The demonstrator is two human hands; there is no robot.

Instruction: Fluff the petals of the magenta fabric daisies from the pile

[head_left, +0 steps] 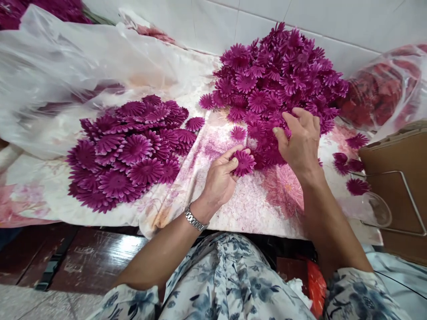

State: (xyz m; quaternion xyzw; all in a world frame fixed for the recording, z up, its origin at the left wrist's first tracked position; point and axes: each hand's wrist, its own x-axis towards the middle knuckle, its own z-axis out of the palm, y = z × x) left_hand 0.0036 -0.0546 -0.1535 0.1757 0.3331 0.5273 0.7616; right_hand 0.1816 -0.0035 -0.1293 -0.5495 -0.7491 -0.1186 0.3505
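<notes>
Between the thumb and fingers of my left hand (222, 177) is a purple flower piece (244, 163), its petals facing up. My right hand (300, 141) hovers at the front of a tall heap of loose purple flowers (258, 101), thumb and fingers apart, with nothing visible between them. A single small flower (238, 132) lies on the cloth just behind my left hand. To the left is a second pile, of flatter, layered purple flowers (136, 149), with one flower (195, 124) at its right edge.
A patterned cloth (213, 209) covers the table. Clear plastic sheeting (83, 58) lies at the back left. On the right are a bag of red pieces (376, 95), a cardboard box (396, 160), a clear plastic cup (373, 209) and several stray flowers (357, 186). A tiled wall (333, 26) stands behind.
</notes>
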